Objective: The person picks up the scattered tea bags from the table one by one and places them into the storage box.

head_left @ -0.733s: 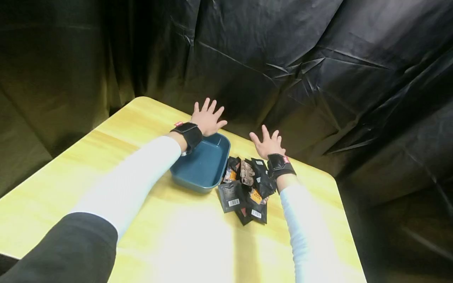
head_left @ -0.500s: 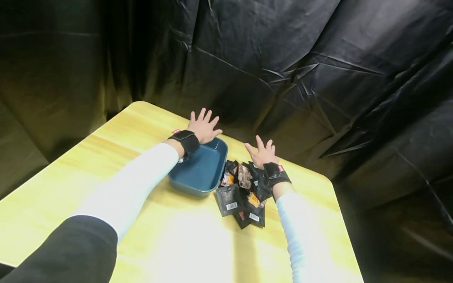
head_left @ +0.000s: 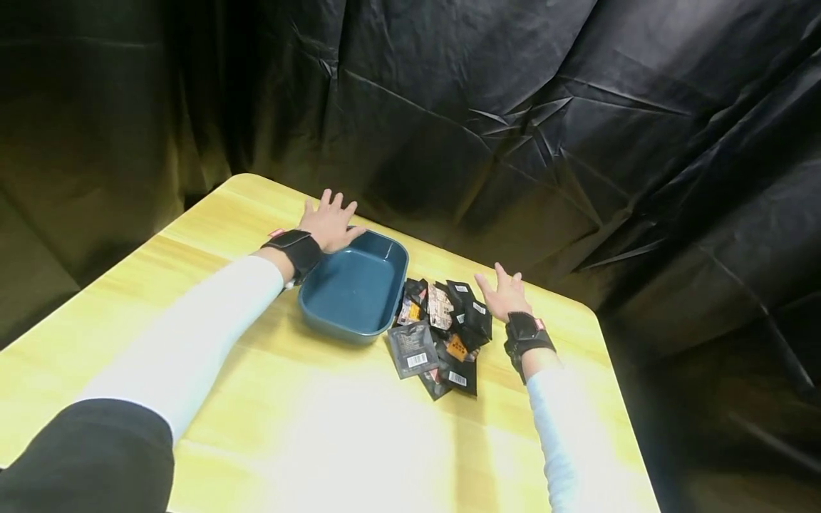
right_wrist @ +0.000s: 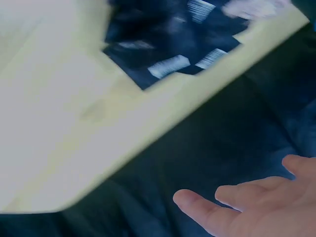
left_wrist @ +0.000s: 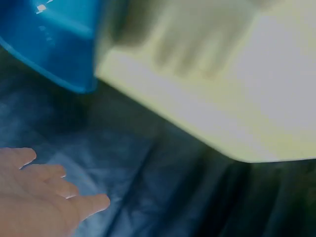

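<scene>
My left hand [head_left: 328, 224], fingers spread and holding nothing, hovers over the far left corner of a dark teal plastic bin [head_left: 353, 292]. To the bin's right lies a loose pile of flat black sachets [head_left: 413, 349], some with white barcode labels and some with orange or picture prints. My right hand [head_left: 507, 296] is just right of the pile, its fingers extended with nothing in them. In the left wrist view the blue-looking bin [left_wrist: 54, 49] is at the upper left, apart from the fingers. The right wrist view has the sachets [right_wrist: 158, 39] at the top, blurred.
Everything rests on a yellow wood-grain table [head_left: 231, 420] with rounded corners. Black sheeting [head_left: 436, 107] hangs behind the table's far edge. Bright glare covers the table's near middle.
My left hand has shifted left over the bin. My right hand has moved right and nearer, uncovering more of the sachets. Bin and sachets keep their places relative to each other.
</scene>
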`<state>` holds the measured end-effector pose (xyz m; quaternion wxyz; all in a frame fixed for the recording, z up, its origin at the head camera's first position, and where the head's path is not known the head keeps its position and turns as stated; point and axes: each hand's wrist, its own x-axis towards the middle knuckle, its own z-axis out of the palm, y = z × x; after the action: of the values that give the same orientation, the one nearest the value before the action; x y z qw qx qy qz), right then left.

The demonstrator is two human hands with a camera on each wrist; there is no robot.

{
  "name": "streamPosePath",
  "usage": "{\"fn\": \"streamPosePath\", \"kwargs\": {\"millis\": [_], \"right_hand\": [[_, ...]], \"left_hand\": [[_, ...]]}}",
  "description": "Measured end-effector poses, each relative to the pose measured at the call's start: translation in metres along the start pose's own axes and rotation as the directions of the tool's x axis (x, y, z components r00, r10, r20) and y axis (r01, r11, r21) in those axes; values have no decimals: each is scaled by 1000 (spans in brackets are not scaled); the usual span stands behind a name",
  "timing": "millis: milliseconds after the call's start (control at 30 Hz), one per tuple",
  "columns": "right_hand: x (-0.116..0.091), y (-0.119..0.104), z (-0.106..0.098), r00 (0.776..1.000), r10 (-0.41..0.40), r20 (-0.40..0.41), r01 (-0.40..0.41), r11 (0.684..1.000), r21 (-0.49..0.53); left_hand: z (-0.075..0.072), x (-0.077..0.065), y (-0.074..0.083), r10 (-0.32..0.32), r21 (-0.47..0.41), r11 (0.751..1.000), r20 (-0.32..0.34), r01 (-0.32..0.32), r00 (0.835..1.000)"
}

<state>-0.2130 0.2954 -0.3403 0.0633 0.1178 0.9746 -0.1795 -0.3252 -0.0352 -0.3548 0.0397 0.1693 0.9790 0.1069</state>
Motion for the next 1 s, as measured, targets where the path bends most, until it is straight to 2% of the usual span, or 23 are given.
{"fn": "streamPosePath", "kwargs": {"millis": [167,300,467,600,767,1000], "right_hand": [[7,25,31,998,19,65,-19,1000,-5],[14,36,51,996,13,92,-12,1000,-11],[23,42,63,996,21,85,-15,998,-62],[25,44,68,997,35,64,-29,996,-89],[23,43,78,999,35,28,-32,992,-124],[18,42,90,994,-54,-96,35,981,-189]], "left_hand": [[25,-5,-17,-28,-52,998,46,30,999],[41,-6,-21,-3,-84,996,86,11,996],[52,-4,-23,39,-76,997,122,-30,992],[57,-6,-24,48,-51,998,87,-44,995],[62,-7,-24,21,-73,997,33,-19,999],[67,-4,-24,-25,-114,993,20,27,999]]}}
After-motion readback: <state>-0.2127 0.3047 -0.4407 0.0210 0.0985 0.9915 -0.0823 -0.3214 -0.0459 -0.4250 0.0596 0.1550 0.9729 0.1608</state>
